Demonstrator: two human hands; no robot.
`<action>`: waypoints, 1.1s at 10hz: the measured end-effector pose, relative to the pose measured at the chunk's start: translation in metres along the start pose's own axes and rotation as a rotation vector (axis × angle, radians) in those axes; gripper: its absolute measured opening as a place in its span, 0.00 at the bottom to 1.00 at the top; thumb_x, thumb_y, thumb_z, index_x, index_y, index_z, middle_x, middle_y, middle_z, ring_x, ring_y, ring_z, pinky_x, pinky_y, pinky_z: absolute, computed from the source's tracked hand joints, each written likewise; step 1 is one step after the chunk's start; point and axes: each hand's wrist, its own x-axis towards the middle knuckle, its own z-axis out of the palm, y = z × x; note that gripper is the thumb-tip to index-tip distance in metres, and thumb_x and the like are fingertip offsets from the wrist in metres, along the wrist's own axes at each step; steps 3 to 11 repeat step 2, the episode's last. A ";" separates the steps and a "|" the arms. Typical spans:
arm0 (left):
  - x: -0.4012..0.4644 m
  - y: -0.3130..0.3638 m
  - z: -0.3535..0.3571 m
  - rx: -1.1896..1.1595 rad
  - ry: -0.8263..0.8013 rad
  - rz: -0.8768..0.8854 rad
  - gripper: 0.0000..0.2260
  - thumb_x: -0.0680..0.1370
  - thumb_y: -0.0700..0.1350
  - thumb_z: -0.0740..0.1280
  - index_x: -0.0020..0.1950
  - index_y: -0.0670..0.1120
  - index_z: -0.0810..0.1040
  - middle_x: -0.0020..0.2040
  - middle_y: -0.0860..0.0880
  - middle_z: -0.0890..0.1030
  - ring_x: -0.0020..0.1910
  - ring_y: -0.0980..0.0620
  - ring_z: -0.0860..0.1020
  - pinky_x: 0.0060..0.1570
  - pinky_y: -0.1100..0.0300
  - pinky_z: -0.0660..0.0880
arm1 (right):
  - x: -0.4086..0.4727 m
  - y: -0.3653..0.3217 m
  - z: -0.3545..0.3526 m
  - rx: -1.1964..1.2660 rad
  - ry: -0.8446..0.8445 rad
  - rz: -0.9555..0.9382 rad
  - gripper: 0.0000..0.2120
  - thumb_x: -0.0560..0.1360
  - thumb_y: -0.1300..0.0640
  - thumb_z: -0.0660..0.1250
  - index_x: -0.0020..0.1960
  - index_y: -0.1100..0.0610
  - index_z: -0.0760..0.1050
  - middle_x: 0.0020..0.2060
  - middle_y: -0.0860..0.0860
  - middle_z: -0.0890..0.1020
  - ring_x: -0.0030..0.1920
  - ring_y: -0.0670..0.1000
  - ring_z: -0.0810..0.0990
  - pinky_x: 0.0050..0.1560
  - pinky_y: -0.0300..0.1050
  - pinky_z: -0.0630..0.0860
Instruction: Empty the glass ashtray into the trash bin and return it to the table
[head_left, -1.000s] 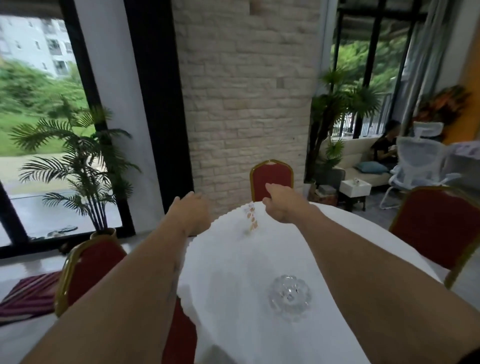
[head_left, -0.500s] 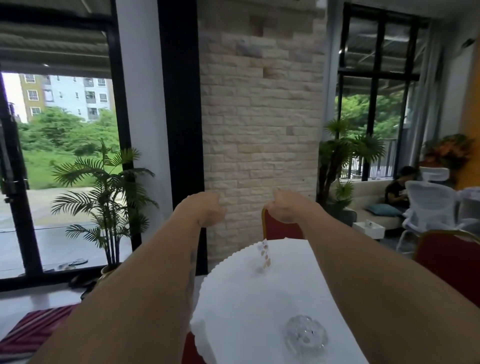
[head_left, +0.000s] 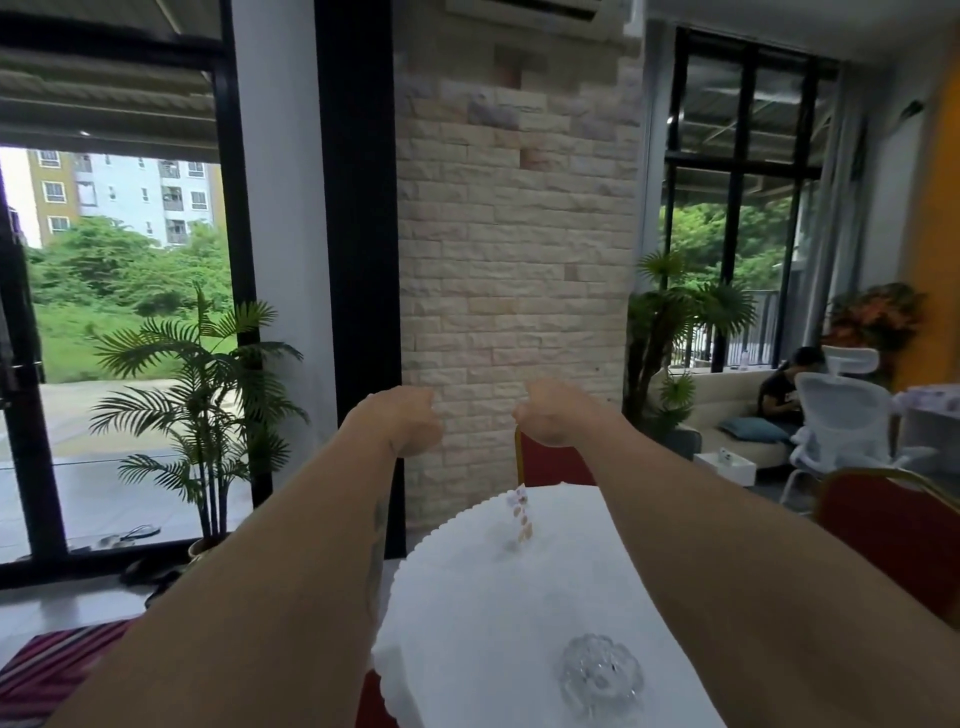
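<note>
A clear cut-glass ashtray (head_left: 602, 671) sits on the white-clothed round table (head_left: 467, 613), near its front edge, between my forearms. Both arms stretch straight forward above the table. My left hand (head_left: 405, 421) is curled into a loose fist with nothing in it, held in the air past the table's far left side. My right hand (head_left: 550, 413) is likewise closed and empty, over the far edge. Both hands are well away from the ashtray. No trash bin is in view.
A small card stand (head_left: 519, 514) rises at the table's far side. Red chairs stand behind the table (head_left: 550, 462) and at right (head_left: 898, 535). A potted palm (head_left: 202, 415) stands at left by the window. A person sits on a sofa (head_left: 784, 389) beyond a white office chair (head_left: 847, 415).
The view has tilted upward, so the table and ashtray sit lower in frame. Both fists stay extended forward and have risen relative to the table.
</note>
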 end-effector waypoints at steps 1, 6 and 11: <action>0.003 -0.002 0.004 0.008 0.015 0.006 0.25 0.78 0.44 0.59 0.76 0.42 0.64 0.76 0.42 0.67 0.75 0.42 0.67 0.75 0.49 0.63 | -0.022 -0.037 -0.016 0.217 0.124 -0.275 0.28 0.78 0.58 0.61 0.77 0.56 0.61 0.75 0.54 0.66 0.74 0.55 0.65 0.68 0.47 0.65; 0.016 -0.014 0.011 0.026 0.018 0.013 0.34 0.70 0.47 0.56 0.78 0.46 0.61 0.76 0.42 0.68 0.73 0.40 0.68 0.73 0.44 0.65 | -0.075 -0.069 -0.042 0.565 0.272 -0.691 0.24 0.78 0.61 0.64 0.73 0.53 0.68 0.72 0.48 0.72 0.73 0.47 0.68 0.73 0.48 0.66; 0.016 -0.014 0.011 0.026 0.018 0.013 0.34 0.70 0.47 0.56 0.78 0.46 0.61 0.76 0.42 0.68 0.73 0.40 0.68 0.73 0.44 0.65 | -0.075 -0.069 -0.042 0.565 0.272 -0.691 0.24 0.78 0.61 0.64 0.73 0.53 0.68 0.72 0.48 0.72 0.73 0.47 0.68 0.73 0.48 0.66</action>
